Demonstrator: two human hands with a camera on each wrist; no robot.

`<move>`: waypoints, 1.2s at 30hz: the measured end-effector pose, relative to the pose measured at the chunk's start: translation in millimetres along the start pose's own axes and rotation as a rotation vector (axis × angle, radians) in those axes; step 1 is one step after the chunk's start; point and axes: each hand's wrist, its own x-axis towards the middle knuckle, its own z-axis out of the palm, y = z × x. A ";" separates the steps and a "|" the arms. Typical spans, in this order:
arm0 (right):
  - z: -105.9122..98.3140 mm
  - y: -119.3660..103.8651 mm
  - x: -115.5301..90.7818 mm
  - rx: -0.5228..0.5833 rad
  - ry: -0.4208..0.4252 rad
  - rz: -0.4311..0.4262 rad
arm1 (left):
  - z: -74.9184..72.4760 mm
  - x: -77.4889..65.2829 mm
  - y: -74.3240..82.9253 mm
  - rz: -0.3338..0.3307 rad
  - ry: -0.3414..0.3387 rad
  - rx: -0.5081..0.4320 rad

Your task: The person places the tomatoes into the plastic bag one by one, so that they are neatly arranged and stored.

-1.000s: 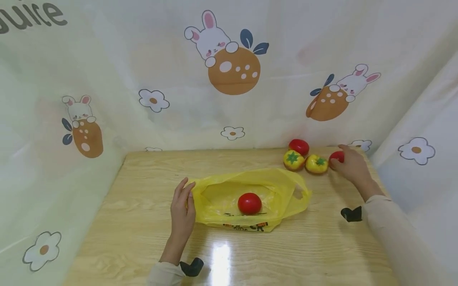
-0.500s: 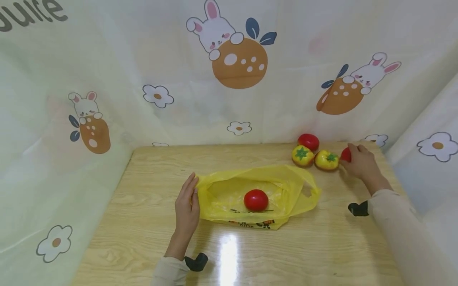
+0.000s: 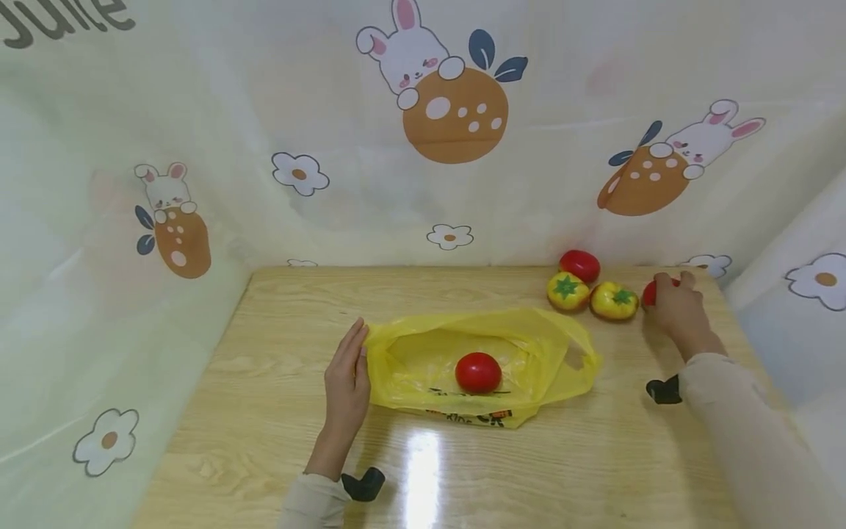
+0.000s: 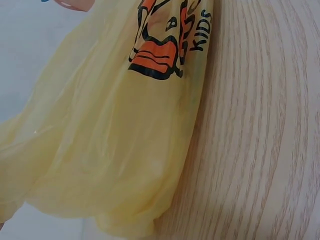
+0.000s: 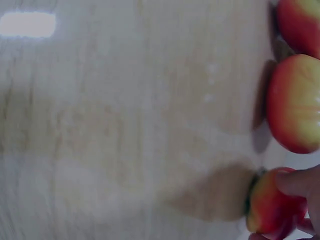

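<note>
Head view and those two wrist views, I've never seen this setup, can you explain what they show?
No machine here: this is bare-handed work. The head view comes from a camera worn on the head, looking forward and down; each wrist view comes from a camera on that wrist. On the wooden table lies an open yellow plastic bag with a red fruit-shaped piece inside. The left hand touches the bag's left end. The right hand grips a red-and-yellow piece near two green-topped yellow pieces and another red piece.

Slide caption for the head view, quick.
Left hand touches the yellow bag, a red fruit inside; right hand grips another red fruit near two yellow-topped ones.
</note>
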 end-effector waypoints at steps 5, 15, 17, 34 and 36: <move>1.6 -2.7 -2.6 -0.029 0.026 -0.009 | -5.9 -0.6 -1.3 0.000 0.010 -0.008; 2.2 1.4 -1.8 -0.075 -0.043 -0.006 | -2.6 -1.4 1.5 -0.009 0.017 -0.015; 2.8 -0.1 -3.4 -0.080 -0.036 -0.016 | -1.6 -2.3 1.4 -0.012 0.018 -0.018; 9.5 3.1 -14.9 -0.080 0.031 -0.042 | 2.2 -2.0 2.8 0.024 0.044 -0.052; 9.0 3.1 -15.6 -0.078 0.024 -0.033 | 2.9 -1.8 2.9 0.014 0.044 -0.079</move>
